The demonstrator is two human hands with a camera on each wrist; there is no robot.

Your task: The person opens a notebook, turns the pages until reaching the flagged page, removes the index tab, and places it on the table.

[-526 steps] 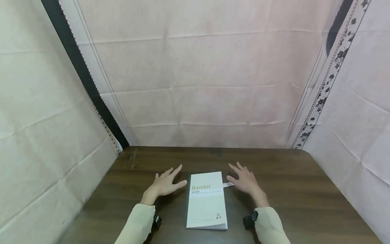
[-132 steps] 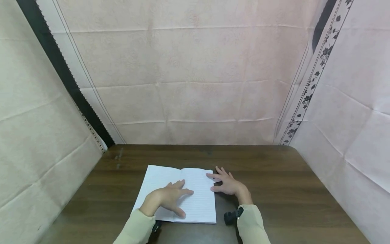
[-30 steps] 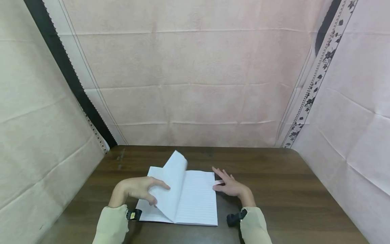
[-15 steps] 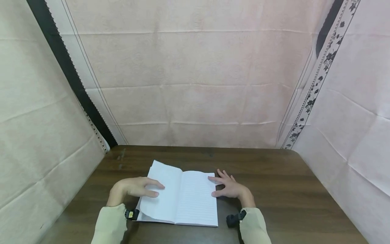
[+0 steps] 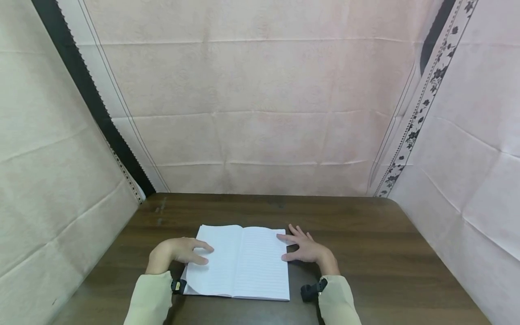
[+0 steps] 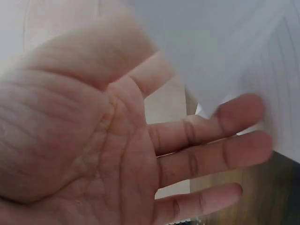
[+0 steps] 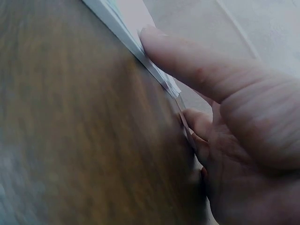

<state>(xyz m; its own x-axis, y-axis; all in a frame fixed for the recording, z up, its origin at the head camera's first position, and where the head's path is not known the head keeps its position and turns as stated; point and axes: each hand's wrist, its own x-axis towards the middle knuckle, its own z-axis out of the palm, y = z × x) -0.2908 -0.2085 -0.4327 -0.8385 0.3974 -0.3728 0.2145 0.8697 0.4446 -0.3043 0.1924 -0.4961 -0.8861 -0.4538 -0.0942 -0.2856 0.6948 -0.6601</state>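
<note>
A notebook (image 5: 260, 271) lies open on the table, showing blank lined pages. My left hand (image 5: 180, 251) is at the left page, thumb and index finger extended over its left edge. In the left wrist view that page (image 6: 201, 42) hides the tips of the thumb and index finger, while the other fingers (image 6: 211, 161) stretch out beneath it. The page's near left corner curls a little. My right hand (image 5: 306, 251) rests at the right page's outer edge, fingers spread. Its thumb (image 7: 187, 56) touches the stacked page edges (image 7: 164, 79) in the right wrist view.
The brown wooden table (image 5: 357, 253) spreads around the notebook. Pale cloth hangs (image 5: 260, 113) behind and on both sides. Black wrist devices (image 5: 312, 291) sit on both wrists, close to the table.
The notebook was closed at first, then opened. A second ago a page stood raised mid-turn; it has come down leftward under my left hand. My right hand has stayed at the right edge.
</note>
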